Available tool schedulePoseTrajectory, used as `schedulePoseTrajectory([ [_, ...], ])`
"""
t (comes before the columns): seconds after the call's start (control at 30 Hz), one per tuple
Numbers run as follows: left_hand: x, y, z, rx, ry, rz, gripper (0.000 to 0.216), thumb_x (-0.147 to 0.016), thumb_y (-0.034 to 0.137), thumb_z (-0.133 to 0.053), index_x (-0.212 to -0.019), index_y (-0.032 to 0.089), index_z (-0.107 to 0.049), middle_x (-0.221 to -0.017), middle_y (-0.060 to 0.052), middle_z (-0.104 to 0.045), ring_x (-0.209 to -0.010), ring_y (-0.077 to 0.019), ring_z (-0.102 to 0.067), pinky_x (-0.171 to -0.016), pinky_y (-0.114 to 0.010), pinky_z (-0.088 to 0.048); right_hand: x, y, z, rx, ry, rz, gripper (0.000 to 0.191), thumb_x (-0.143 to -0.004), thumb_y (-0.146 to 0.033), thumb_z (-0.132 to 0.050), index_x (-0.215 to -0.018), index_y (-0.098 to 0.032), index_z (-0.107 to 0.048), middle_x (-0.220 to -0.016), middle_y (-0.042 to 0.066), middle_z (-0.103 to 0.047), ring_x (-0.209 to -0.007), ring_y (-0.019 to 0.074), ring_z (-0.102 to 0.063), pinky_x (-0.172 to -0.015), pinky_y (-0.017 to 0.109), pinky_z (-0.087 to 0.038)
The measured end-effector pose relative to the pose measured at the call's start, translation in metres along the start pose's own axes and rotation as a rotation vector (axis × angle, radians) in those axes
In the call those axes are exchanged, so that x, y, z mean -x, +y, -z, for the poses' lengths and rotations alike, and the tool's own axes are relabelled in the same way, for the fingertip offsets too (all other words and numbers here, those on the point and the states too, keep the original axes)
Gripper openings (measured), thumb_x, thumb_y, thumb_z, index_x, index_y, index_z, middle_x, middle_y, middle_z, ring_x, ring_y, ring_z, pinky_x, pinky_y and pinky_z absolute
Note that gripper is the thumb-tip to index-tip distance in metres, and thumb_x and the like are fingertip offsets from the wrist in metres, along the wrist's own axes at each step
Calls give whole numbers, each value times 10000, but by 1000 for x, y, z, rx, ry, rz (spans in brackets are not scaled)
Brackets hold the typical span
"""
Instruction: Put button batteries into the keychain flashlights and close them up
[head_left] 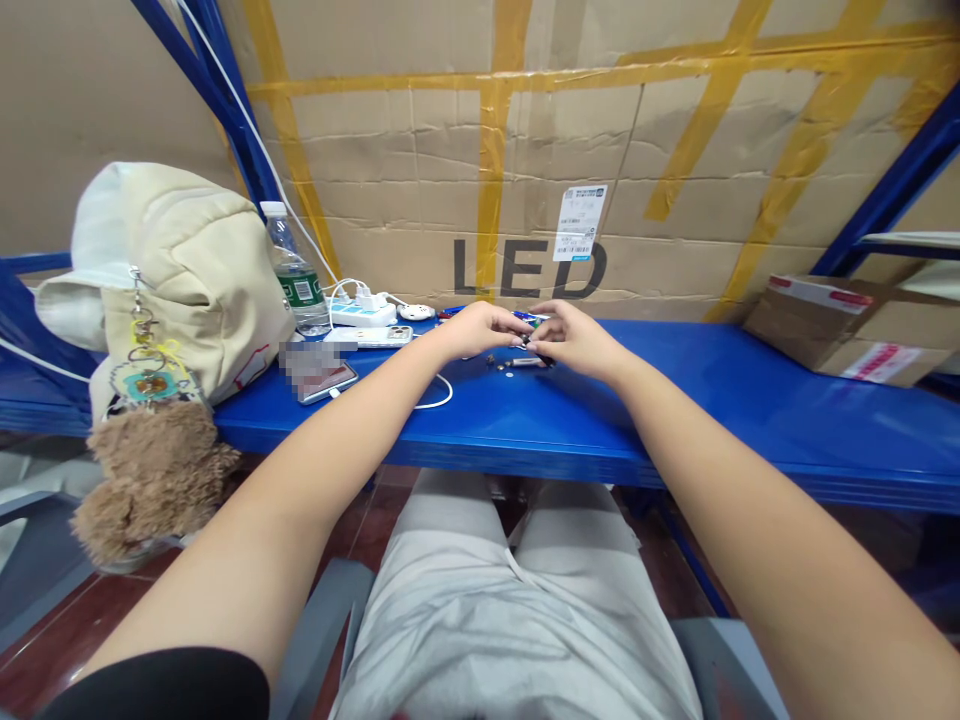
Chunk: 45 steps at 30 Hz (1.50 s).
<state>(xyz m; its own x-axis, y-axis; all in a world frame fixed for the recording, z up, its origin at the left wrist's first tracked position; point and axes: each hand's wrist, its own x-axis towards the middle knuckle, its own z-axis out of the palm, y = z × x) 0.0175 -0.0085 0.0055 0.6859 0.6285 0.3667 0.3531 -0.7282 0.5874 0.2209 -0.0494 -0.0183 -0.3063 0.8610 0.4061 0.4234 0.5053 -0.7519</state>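
Left hand and right hand meet, fingertips pinched on a small dark part between them, while a silvery rod lies just on the fingers' near side, lengthwise left to right, closer to the right.

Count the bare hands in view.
2: the left hand and, beside it, the right hand, close together above the blue table. Neither is fully hidden; no other hand shows.
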Motion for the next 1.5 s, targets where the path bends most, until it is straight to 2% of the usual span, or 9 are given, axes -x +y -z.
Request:
schedulePoseTrajectory([
  [0.1, 2, 5, 2, 4, 29, 52, 274, -705, 210, -773, -977, 177, -763, -965, -56, -756, -948, -204, -684, -918, -359, -515, 0, -2, 0, -9, -35, 0, 475, -760, -217, -690, -1189, -199, -487, -808, 20, -676, -621, 160, -638, -628, 333, -547],
  [0.3, 2, 5, 1, 33, 55, 159, 210, -656, 199, -812, -839, 125, -741, -781, -63, -737, -757, -170, -678, -763, -337, -543, -1, 0, -2, 15, -34, 100, 455, -718, -306, -730, -1114, -202, -533, -839, 45, -690, -800, 202, -670, -756, 362, -546],
  [0.63, 5, 0, 4, 134, 41, 146, 211, -692, 244, -772, -891, 174, -774, -893, -53, -756, -840, -173, -673, -828, -336, -524, -1, -2, -1, 12, -6, 119, 390, -710, -286, -730, -1047, -210, -548, -817, 38, -688, -808, 205, -667, -757, 357, -532],
  [0.83, 5, 9, -2, -173, 145, -73, 117, -759, 168, -694, -847, 170, -770, -828, -38, -760, -825, -166, -692, -769, -275, -515, -1, -3, 0, -170, 25, -55, 353, -717, -260, -769, -990, -198, -555, -739, 11, -676, -644, 141, -616, -593, 271, -502],
  [0.97, 5, 4, -5, -239, 174, -277, 146, -781, 156, -674, -898, 187, -756, -861, -18, -765, -836, -142, -704, -771, -235, -513, 2, -10, 1, -385, -58, -219, 255, -750, -293, -769, -859, -164, -578, -756, 23, -660, -599, 79, -550, -503, 190, -414],
  [1.1, 3, -1, -8, -171, 205, -252, 156, -788, 150, -668, -930, 157, -733, -852, -33, -763, -795, -134, -711, -733, -222, -529, 3, -14, 2, -333, -140, -275, 335, -690, -386, -819, -794, -154, -600, -635, -35, -533, -503, 42, -401, -423, 184, -279],
  [1.2, 3, -1, -8, -147, 208, -238, 142, -783, 156, -680, -917, 146, -728, -845, -41, -760, -782, -133, -710, -725, -226, -537, 3, -13, 3, -268, -126, -240, 396, -639, -438, -841, -735, -149, -588, -585, -50, -480, -504, 47, -382, -442, 197, -279],
  [1.4, 6, 0, -6, -207, 167, -256, 139, -775, 132, -681, -903, 152, -732, -834, -29, -760, -783, -128, -705, -731, -224, -528, 5, -16, 2, -167, -166, -257, 402, -785, -513, -706, -686, -160, -542, -536, -41, -455, -486, 59, -359, -447, 214, -256],
  [1.5, 6, -1, -6, -196, 166, -238, 144, -778, 127, -671, -908, 150, -729, -838, -31, -759, -776, -127, -701, -722, -223, -525, 6, -20, -1, -159, -176, -282, 385, -789, -497, -713, -704, -173, -523, -522, -66, -391, -468, 55, -301, -436, 217, -225],
])
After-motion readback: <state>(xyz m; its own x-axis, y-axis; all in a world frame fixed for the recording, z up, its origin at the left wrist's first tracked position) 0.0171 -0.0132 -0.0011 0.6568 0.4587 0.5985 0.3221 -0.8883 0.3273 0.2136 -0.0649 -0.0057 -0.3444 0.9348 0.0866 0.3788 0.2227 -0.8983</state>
